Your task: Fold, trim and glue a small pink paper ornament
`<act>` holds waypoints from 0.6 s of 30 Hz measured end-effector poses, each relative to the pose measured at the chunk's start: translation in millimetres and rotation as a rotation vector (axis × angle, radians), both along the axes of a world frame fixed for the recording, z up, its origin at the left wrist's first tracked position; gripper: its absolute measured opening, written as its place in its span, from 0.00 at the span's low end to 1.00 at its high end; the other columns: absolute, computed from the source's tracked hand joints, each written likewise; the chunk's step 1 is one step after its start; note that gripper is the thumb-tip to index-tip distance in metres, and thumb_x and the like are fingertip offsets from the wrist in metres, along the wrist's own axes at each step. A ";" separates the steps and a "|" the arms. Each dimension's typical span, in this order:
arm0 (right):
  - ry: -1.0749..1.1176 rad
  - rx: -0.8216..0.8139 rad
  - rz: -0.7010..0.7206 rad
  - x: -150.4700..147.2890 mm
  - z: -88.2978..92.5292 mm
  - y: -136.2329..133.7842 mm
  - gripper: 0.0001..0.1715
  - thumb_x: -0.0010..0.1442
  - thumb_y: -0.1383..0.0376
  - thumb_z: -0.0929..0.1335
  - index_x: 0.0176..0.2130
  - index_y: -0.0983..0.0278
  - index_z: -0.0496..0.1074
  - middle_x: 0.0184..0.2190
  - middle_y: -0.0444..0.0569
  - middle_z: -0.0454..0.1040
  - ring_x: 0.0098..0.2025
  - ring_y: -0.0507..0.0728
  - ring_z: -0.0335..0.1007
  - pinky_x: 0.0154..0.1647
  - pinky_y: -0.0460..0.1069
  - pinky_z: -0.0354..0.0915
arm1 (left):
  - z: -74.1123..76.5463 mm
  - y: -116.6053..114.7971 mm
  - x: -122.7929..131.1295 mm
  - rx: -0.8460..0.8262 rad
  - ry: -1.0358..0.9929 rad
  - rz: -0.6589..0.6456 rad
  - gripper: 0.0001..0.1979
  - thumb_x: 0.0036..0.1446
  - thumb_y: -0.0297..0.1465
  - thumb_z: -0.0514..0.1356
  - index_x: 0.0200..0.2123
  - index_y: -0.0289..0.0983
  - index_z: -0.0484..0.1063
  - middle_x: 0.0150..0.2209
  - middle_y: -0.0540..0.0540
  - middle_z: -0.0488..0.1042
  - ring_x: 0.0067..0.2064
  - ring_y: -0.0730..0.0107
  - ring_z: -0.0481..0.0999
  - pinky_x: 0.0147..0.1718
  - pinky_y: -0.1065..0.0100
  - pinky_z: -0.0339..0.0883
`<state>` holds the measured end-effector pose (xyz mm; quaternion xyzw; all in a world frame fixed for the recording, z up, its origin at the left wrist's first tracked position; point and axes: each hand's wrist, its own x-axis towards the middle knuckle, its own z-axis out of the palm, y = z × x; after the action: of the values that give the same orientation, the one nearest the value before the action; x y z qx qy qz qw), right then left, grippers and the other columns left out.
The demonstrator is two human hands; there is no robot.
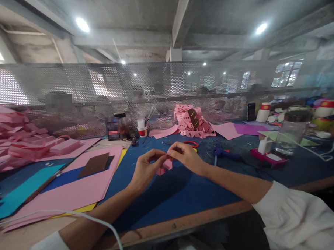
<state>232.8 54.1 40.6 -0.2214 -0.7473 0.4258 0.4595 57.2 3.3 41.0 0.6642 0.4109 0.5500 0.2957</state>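
Observation:
Both hands meet over the blue work mat (165, 210), fingertips pinched close together. Between them is a small folded pink foam piece (167, 164), part of it hanging below the fingers. My left hand (148, 168) pinches it from the left, thumb and forefinger closed. My right hand (186, 157) grips its upper edge from the right, also in a pinch. The fingers cover much of the piece, so its full shape is hidden. Just behind the right hand lie red-handled scissors (192, 143). A blue glue gun (226, 153) rests on the mat farther right.
Pink sheets (76, 197) and a heap of pink strips (15, 141) lie left. At the back stand a pile of dotted pink pieces (193, 122) and a paper cup (142, 131). A glass jar (291, 138) and a pink power strip (269, 158) are right. A white cable (105, 222) crosses front left.

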 end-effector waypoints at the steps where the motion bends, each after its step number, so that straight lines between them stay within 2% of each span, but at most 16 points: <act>1: 0.002 0.001 0.004 0.1 0.1 0.3 0.13 0.62 0.55 0.67 0.36 0.63 0.70 0.30 0.44 0.73 0.34 0.52 0.71 0.39 0.49 0.68 | -0.1 0.1 -0.4 -0.001 -0.004 0.001 0.10 0.56 0.37 0.64 0.34 0.35 0.77 0.30 0.49 0.75 0.29 0.74 0.70 0.29 0.73 0.64; 5: 0.028 0.020 -0.003 1.1 1.1 1.1 0.13 0.63 0.55 0.66 0.38 0.63 0.70 0.32 0.45 0.73 0.35 0.52 0.71 0.40 0.49 0.68 | 1.5 1.1 -1.9 -0.032 -0.033 0.007 0.11 0.54 0.38 0.65 0.34 0.35 0.77 0.28 0.49 0.75 0.27 0.75 0.69 0.27 0.73 0.62; 8: 0.035 0.102 -0.095 2.4 3.4 -0.7 0.11 0.63 0.57 0.66 0.41 0.62 0.69 0.36 0.46 0.73 0.37 0.53 0.71 0.41 0.49 0.69 | 3.2 2.2 -2.6 -0.058 -0.067 0.015 0.12 0.53 0.38 0.66 0.34 0.34 0.77 0.27 0.49 0.74 0.27 0.75 0.69 0.26 0.74 0.62; 11: -0.009 0.329 -0.222 4.4 6.2 -5.1 0.07 0.63 0.61 0.67 0.40 0.61 0.70 0.41 0.48 0.72 0.42 0.54 0.70 0.45 0.50 0.68 | 4.0 2.5 -2.6 -0.070 -0.083 0.026 0.12 0.53 0.37 0.66 0.33 0.33 0.77 0.26 0.50 0.73 0.26 0.76 0.68 0.26 0.74 0.61; 14: -0.097 0.579 -0.249 6.2 7.3 -9.5 0.04 0.64 0.63 0.67 0.40 0.59 0.72 0.44 0.50 0.71 0.49 0.57 0.67 0.52 0.54 0.65 | 3.6 2.1 -2.5 -0.070 -0.088 0.016 0.12 0.52 0.38 0.66 0.33 0.33 0.77 0.26 0.50 0.72 0.26 0.76 0.67 0.26 0.74 0.61; 18: -0.197 0.748 -0.268 7.3 4.7 -10.6 0.07 0.65 0.64 0.66 0.44 0.59 0.72 0.45 0.51 0.71 0.51 0.58 0.66 0.55 0.56 0.62 | 2.2 2.5 -2.6 -0.067 -0.101 0.004 0.12 0.51 0.38 0.67 0.31 0.33 0.76 0.24 0.51 0.71 0.26 0.76 0.67 0.26 0.74 0.61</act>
<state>240.1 43.5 45.3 -0.1740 -0.8555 0.0378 0.4862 54.5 5.8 43.2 0.6244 0.4149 0.5695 0.3370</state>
